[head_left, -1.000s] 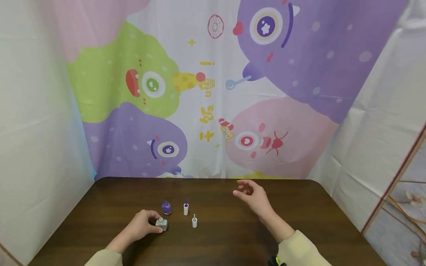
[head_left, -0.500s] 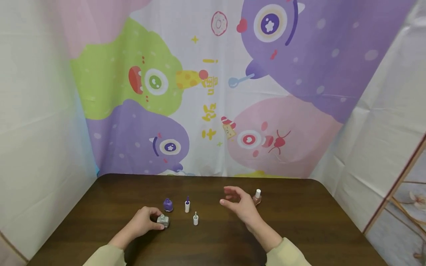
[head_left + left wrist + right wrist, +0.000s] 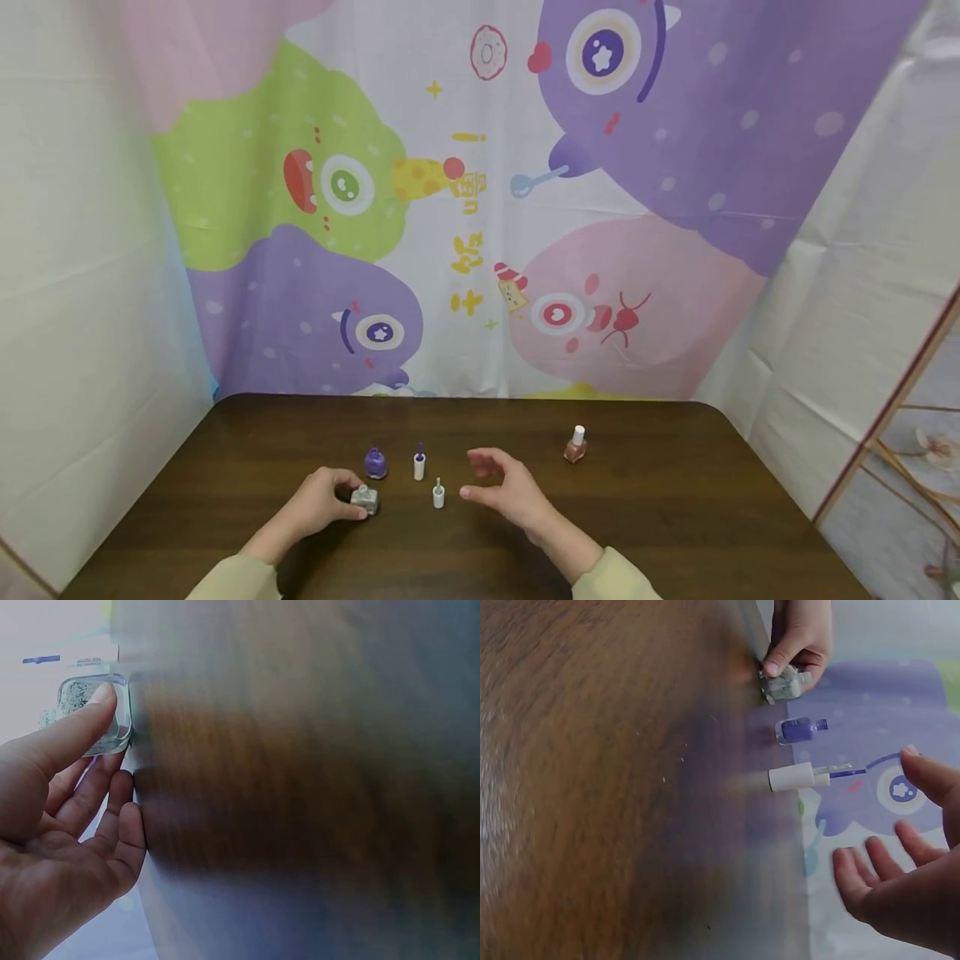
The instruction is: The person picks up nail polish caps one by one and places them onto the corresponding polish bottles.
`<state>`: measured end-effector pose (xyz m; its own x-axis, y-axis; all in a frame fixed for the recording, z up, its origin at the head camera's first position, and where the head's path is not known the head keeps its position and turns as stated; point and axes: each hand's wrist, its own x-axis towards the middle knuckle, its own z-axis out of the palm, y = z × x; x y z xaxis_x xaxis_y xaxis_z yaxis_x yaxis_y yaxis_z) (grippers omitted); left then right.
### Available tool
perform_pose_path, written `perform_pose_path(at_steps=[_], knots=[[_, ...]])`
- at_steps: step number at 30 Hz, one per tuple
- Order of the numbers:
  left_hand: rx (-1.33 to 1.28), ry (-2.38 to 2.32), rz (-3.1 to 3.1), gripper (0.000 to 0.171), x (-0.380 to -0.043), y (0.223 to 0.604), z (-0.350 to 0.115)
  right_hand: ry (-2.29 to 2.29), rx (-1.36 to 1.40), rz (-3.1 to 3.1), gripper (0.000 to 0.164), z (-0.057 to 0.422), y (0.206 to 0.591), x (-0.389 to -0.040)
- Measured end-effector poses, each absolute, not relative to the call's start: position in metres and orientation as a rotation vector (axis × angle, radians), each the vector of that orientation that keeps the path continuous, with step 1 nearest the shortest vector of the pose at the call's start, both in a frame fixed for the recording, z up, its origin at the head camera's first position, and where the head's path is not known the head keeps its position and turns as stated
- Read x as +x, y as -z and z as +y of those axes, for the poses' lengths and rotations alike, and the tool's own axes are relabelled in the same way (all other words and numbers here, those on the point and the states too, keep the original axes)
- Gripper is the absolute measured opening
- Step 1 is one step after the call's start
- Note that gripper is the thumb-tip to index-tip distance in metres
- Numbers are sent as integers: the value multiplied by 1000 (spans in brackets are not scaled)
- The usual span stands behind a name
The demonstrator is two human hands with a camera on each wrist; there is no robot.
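Observation:
My left hand pinches a small clear nail polish bottle with silvery glitter and an uncapped neck; it sits on the table. In the left wrist view the thumb presses on the glitter bottle's side. Just behind it stands an uncapped purple nail polish bottle. Two white brush caps stand with brushes upward: one with a purple brush, the nearer one with a silvery brush. My right hand, fingers relaxed and holding nothing, hovers right of the nearer cap, apart from it.
A pinkish-brown nail polish bottle with its white cap on stands farther right on the dark wooden table. A cartoon curtain hangs behind the table's back edge, with pale cloth at both sides.
My right hand has moved left and nearer, away from the capped pinkish-brown bottle, which has come into full view. The left hand stays on the glitter bottle.

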<state>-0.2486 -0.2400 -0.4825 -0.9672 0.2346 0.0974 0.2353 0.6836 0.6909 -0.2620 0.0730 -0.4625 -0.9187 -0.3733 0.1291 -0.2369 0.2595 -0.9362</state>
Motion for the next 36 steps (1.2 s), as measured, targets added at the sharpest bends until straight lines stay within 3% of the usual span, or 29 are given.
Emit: perform_pose_path(at_steps=[11,36], knots=[[-400,1168,-2872,25,-253,483,-240,1571,-597,2319,53,63,470,-267],[-401,1186,-2887,27,-250,480,-239,1375,-739,2338,29,47,482,-296]])
